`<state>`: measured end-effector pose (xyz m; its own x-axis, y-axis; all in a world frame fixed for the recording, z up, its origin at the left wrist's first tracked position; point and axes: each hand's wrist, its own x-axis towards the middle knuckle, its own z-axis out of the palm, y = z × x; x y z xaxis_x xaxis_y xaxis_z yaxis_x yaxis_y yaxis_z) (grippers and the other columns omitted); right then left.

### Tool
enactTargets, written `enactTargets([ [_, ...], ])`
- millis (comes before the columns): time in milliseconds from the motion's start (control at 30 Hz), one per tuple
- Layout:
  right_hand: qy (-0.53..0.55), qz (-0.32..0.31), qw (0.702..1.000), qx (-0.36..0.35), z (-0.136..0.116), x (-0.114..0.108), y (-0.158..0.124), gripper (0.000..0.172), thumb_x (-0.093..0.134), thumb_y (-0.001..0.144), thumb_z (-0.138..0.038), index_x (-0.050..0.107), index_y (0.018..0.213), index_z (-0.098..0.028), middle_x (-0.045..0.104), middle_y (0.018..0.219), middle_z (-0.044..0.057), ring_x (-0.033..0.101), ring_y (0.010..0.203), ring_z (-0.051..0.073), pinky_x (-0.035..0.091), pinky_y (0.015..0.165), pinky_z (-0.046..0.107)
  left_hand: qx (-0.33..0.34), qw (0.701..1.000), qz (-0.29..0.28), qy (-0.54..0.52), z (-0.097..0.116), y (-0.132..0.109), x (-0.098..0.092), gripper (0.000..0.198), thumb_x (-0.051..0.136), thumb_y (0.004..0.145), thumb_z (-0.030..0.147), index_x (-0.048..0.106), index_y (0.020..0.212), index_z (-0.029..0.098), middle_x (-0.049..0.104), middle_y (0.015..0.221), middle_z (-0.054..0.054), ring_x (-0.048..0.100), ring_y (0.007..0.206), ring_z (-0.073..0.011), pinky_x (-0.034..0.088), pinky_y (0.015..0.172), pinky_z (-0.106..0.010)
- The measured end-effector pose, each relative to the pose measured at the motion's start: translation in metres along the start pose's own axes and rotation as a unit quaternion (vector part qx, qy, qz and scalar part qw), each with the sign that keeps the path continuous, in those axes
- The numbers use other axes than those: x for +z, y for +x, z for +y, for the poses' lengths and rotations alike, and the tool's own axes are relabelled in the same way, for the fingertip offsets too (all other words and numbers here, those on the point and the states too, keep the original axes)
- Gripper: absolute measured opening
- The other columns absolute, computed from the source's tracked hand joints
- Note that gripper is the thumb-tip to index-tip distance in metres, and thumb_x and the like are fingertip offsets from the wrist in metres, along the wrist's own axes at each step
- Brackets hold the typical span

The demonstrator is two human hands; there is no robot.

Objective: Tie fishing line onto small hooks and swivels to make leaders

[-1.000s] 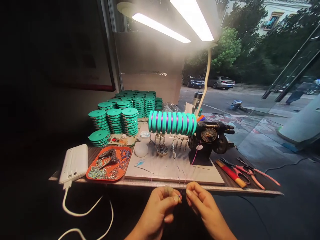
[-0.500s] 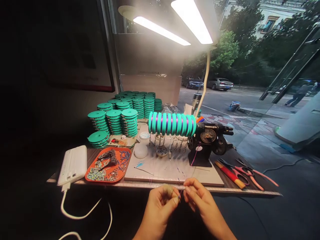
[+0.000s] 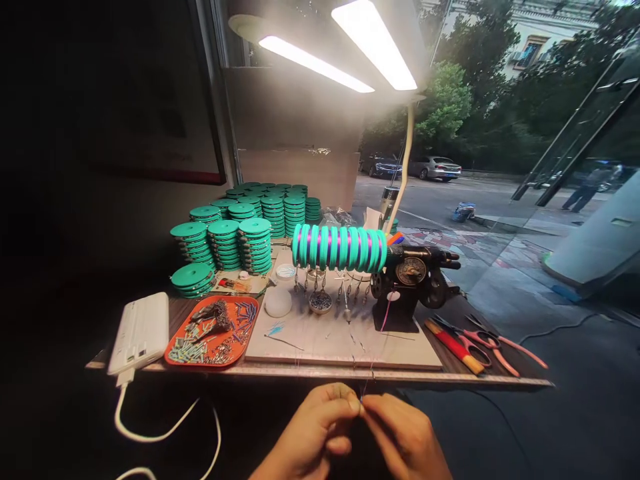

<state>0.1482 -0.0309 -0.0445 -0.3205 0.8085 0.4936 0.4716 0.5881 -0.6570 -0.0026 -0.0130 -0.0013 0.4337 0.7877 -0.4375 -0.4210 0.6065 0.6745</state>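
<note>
My left hand (image 3: 327,423) is closed, thumb and forefinger pinching a thin fishing line (image 3: 370,373) just below the table's front edge. Right against those fingertips, my right hand (image 3: 403,430) is closed in a pinch on the same line; small details at the fingertips are hidden. Beyond the hands, a row of green spools (image 3: 340,248) wound with purple line sits on the shaft of a black winding machine (image 3: 413,272). Metal swivels (image 3: 357,290) dangle beneath the spools. A few small pieces (image 3: 354,339) lie along the line on the pale board (image 3: 320,347).
An orange tray (image 3: 250,333) of small tubes and metal bits is on the left, beside a white power bank (image 3: 145,333) with a cable. Green spool stacks (image 3: 224,247) stand behind. Scissors (image 3: 473,347) and pliers (image 3: 507,357) lie at right. A lamp (image 3: 373,40) hangs overhead.
My hands have come together and moved slightly down; the right hand's fingers, spread before, now pinch at the left fingertips. The whole view has shifted a little.
</note>
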Motion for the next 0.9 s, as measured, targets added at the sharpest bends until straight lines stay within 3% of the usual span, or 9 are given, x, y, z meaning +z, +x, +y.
enactTargets([
  [100,0.001,-0.004,1.0,-0.024,0.001,-0.006,-0.003,0.018,0.042,0.086,-0.017,0.059,0.084,-0.018,0.061,0.069,0.003,0.055,0.06,0.014,0.04,0.057,0.022,-0.039,0.999,-0.003,-0.009,0.003,-0.001,0.004,0.013,0.067,0.053,0.013,0.055,0.058,0.011,0.045,0.058,0.002,0.025,0.044,-0.0013,0.01,0.034,-0.011],
  [233,0.235,-0.055,0.941,0.236,0.002,-0.011,0.011,0.029,0.05,0.081,-0.043,0.053,0.068,-0.017,0.048,0.053,-0.003,0.043,0.048,0.01,0.034,0.048,0.02,-0.067,0.998,-0.012,0.0,0.004,0.0,0.006,0.016,0.066,0.051,0.014,0.051,0.055,0.011,0.04,0.055,0.004,0.024,0.044,-0.0009,0.011,0.035,-0.011],
  [333,0.311,-0.12,0.894,0.298,0.008,-0.008,0.023,0.04,0.05,0.073,-0.057,0.046,0.064,-0.018,0.035,0.042,-0.008,0.028,0.037,0.006,0.026,0.038,0.018,-0.057,0.998,-0.007,0.029,0.003,0.003,0.004,0.017,0.065,0.052,0.016,0.049,0.054,0.012,0.038,0.054,0.005,0.023,0.043,-0.0013,0.01,0.035,-0.012],
  [467,0.283,-0.128,0.905,0.289,0.006,-0.004,0.015,0.038,0.051,0.073,-0.055,0.044,0.061,-0.019,0.034,0.044,-0.008,0.029,0.038,0.007,0.025,0.039,0.019,0.018,0.995,0.024,0.094,0.001,0.005,0.001,0.012,0.063,0.057,0.014,0.051,0.054,0.014,0.038,0.05,0.006,0.025,0.042,-0.0038,0.015,0.036,-0.015],
  [533,0.18,-0.121,0.95,0.226,-0.003,-0.008,0.005,0.028,0.05,0.078,-0.04,0.047,0.062,-0.018,0.04,0.051,-0.005,0.035,0.046,0.008,0.027,0.045,0.019,0.137,0.969,0.045,0.201,-0.002,0.002,-0.001,0.011,0.062,0.061,0.012,0.053,0.054,0.014,0.043,0.056,0.003,0.037,0.049,-0.0073,0.028,0.042,-0.016],
  [600,0.015,-0.112,0.991,0.073,-0.015,-0.015,0.001,0.023,0.043,0.083,-0.023,0.05,0.062,-0.018,0.046,0.054,-0.003,0.038,0.049,0.01,0.027,0.048,0.021,0.306,0.875,0.073,0.367,-0.007,-0.002,-0.004,0.012,0.057,0.069,0.011,0.054,0.058,0.015,0.047,0.067,-0.001,0.046,0.062,-0.0118,0.037,0.054,-0.021],
  [700,-0.124,-0.138,0.978,-0.099,-0.038,-0.03,0.025,0.022,0.039,0.081,-0.013,0.054,0.065,-0.017,0.053,0.057,0.0,0.042,0.051,0.011,0.029,0.048,0.022,0.501,0.672,0.099,0.537,-0.017,-0.005,-0.013,0.017,0.045,0.077,0.006,0.057,0.072,0.016,0.046,0.075,-0.004,0.05,0.065,-0.0141,0.043,0.058,-0.025],
  [800,-0.091,-0.27,0.958,0.006,-0.059,-0.04,0.081,0.017,0.045,0.08,-0.013,0.055,0.066,-0.015,0.055,0.063,-0.001,0.045,0.057,0.01,0.034,0.053,0.018,0.608,0.531,0.149,0.571,-0.024,-0.001,-0.025,0.026,0.044,0.077,0.001,0.057,0.095,0.016,0.051,0.088,-0.009,0.057,0.074,-0.017,0.048,0.062,-0.024],
  [900,-0.091,-0.354,0.928,0.073,-0.075,-0.035,0.141,0.014,0.051,0.077,-0.013,0.057,0.065,-0.013,0.05,0.059,-0.003,0.045,0.054,0.008,0.031,0.046,0.016,0.653,0.43,0.221,0.582,-0.022,0.003,-0.033,0.03,0.046,0.077,0.001,0.057,0.101,0.014,0.054,0.099,-0.015,0.06,0.087,-0.0218,0.05,0.069,-0.027],
])
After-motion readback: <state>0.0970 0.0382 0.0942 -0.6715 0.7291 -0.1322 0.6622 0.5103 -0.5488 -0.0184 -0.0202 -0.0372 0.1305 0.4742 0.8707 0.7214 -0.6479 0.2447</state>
